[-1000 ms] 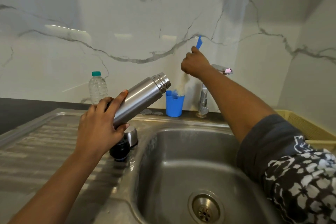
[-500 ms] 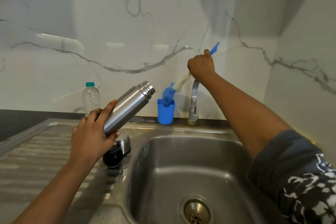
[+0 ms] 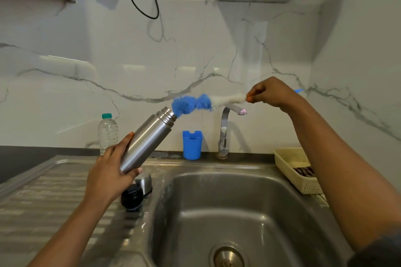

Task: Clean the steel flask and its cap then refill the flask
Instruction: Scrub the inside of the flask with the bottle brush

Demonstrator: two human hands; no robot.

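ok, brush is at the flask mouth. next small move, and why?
Probably push the bottle brush into the steel flask. The right hand pinches its white end, its blue tip sits at the open mouth, and the left hand grips the flask tilted toward it.

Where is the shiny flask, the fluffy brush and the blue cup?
steel flask (image 3: pixel 147 138), head view, middle of its body.
bottle brush (image 3: pixel 191 105), head view, its fluffy blue head.
blue cup (image 3: pixel 192 147), head view, its front wall.
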